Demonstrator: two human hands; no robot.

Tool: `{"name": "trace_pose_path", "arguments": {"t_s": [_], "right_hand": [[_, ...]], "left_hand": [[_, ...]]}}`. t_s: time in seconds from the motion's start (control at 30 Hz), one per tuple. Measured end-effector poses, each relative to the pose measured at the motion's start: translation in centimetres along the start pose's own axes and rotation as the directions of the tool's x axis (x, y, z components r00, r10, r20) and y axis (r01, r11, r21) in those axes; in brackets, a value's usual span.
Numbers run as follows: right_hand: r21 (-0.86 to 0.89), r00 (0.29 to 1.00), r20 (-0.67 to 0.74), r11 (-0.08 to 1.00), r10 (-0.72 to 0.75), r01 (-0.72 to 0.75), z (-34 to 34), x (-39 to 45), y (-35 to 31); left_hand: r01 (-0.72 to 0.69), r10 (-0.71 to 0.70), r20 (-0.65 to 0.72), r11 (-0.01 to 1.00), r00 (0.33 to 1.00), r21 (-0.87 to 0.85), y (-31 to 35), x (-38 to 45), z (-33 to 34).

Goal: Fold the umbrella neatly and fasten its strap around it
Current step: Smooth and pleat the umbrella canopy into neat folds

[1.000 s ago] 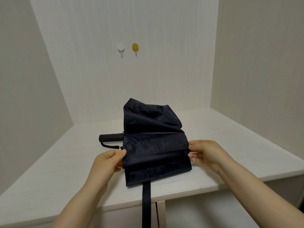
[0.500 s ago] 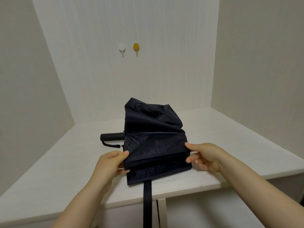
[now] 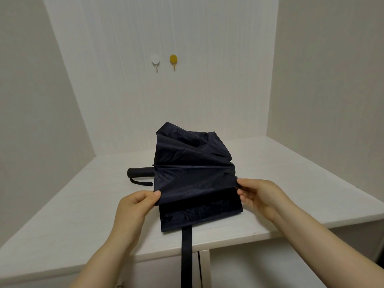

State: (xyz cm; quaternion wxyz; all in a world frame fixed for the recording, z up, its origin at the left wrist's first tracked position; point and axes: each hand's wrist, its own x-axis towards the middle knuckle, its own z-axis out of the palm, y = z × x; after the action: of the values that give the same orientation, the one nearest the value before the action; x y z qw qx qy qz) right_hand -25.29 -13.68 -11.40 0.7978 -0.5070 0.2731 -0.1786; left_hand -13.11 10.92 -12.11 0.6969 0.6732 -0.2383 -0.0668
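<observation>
The dark navy umbrella [image 3: 193, 175] is lying on the white table [image 3: 72, 215], its handle [image 3: 140, 172] pointing left. The left hand [image 3: 135, 206] and right hand [image 3: 259, 196] are pinching one canopy fold at opposite edges. The strap [image 3: 186, 256] is hanging over the table's near edge.

This looks like a plain room in a home. The walls [image 3: 322, 69] are bare and pale, and they close in on three sides like a little nook. Two small round stick-on hooks, a white hook [image 3: 155, 60] and a yellow hook [image 3: 173, 59], sit side by side on the back wall. A white wooden surface [image 3: 62, 215] fills the corner.
</observation>
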Motion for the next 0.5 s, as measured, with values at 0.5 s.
{"name": "trace_pose_path", "arguments": {"t_s": [0.5], "right_hand": [[-0.542, 0.998, -0.059, 0.839, 0.018, -0.048, -0.2, -0.2, -0.2]], "left_hand": [[0.070, -0.095, 0.039, 0.908, 0.995, 0.413, -1.3, -0.1, 0.1]]}}
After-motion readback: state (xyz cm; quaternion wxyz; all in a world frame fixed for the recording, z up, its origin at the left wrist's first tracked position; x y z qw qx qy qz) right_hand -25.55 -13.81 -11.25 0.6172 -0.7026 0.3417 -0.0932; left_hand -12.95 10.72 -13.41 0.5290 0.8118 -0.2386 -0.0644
